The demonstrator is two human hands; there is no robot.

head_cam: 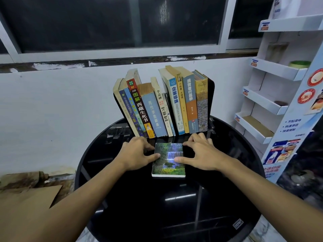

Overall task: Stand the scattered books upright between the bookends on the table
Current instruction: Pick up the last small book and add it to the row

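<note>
The left hand (138, 152) and right hand (201, 152) are resting with loose fingers, thumbs pressing the small green waterfall-cover book (168, 158) lying flat on the round black table (157, 215), and pushing it in may be tipping the leaning standing books (162, 105).

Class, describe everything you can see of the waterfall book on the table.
The waterfall book is a thick paperback lying flat, cover up, on the black table, in front of the standing books. Its cover shows a waterfall among forest; pale page edges show along the near side. The left hand touches its left edge with the thumb; the right hand rests its thumb on the cover.
</note>
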